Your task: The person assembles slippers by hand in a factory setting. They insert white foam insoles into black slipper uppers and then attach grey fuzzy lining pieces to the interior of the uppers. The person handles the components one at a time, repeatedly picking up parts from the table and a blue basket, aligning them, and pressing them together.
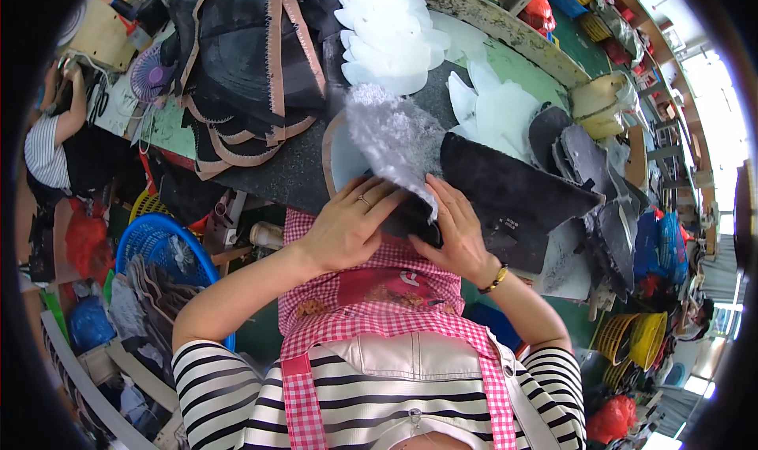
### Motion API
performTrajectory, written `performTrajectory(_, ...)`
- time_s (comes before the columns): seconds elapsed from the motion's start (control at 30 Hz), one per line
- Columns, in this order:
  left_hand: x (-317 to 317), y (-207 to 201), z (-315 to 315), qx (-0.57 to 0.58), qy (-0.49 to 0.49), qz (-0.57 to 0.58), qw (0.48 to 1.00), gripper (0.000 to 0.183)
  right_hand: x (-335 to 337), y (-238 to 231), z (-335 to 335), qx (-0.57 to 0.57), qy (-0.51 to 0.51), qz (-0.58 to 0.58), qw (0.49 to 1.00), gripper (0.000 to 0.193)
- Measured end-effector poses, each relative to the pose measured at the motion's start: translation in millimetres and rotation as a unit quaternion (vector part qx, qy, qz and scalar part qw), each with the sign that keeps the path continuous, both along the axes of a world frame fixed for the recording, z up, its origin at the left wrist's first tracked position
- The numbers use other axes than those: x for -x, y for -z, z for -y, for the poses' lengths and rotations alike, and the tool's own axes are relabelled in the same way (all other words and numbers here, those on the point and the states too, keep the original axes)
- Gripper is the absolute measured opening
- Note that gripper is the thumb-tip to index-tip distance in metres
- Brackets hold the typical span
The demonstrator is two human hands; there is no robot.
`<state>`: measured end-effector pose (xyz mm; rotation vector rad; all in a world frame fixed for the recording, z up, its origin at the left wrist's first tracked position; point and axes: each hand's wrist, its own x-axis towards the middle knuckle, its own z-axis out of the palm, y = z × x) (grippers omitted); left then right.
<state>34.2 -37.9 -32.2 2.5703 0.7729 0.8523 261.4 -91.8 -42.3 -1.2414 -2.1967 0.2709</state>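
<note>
At the table's front edge, my left hand and my right hand grip a curved piece of grey fleece with a black underside. My left fingers lie together over its near left edge. On the right, my fingers press its edge while the thumb sits lower, by the black side. Part of the piece is hidden behind my hands. Beneath its left side shows a pale panel with a tan border. Just right of the fleece lies a black panel, with more black pieces heaped beyond it.
Black pieces with tan zigzag edging are stacked at the back left. White scalloped sheets lie at the back middle. A purple fan stands left, near a co-worker's hands. A blue basket holds pieces below, left.
</note>
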Motion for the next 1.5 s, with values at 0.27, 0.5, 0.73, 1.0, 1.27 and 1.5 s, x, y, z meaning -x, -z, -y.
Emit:
performTrajectory(0.27, 18.7, 28.1, -4.8, -0.055, 0.138, -0.218, 0.964, 0.022, 4.8, -8.0, -12.6, -0.060, -0.112, 0.045, 0.991, 0.049)
performTrajectory(0.5, 27.3, 0.0, -2.0, 0.162, 0.017, 0.070, 0.984, 0.020, 14.4, -4.9, -7.0, -0.004, -0.104, 0.099, 0.990, 0.042)
performTrajectory(0.73, 32.5, 8.8, -22.2, 0.418, -0.249, 0.110, 0.867, 0.034, 8.6, -4.2, -4.6, 0.019, -0.104, 0.070, 0.992, 0.044)
performTrajectory(1.0, 30.5, 27.2, -24.8, 0.353, -0.252, 0.123, 0.893, 0.027, 0.8, 7.2, -2.7, -0.002, -0.122, 0.029, 0.992, 0.042)
performTrajectory(1.27, 25.3, 25.5, -18.0, 0.198, -0.269, 0.109, 0.936, 0.027, 4.3, -15.6, -7.0, -0.011, -0.190, 0.154, 0.970, 0.036)
performTrajectory(1.5, 20.4, 25.5, -1.9, 0.115, -0.324, 0.151, 0.927, 0.028, 10.2, -18.4, -17.6, 0.070, -0.233, 0.165, 0.956, 0.044)
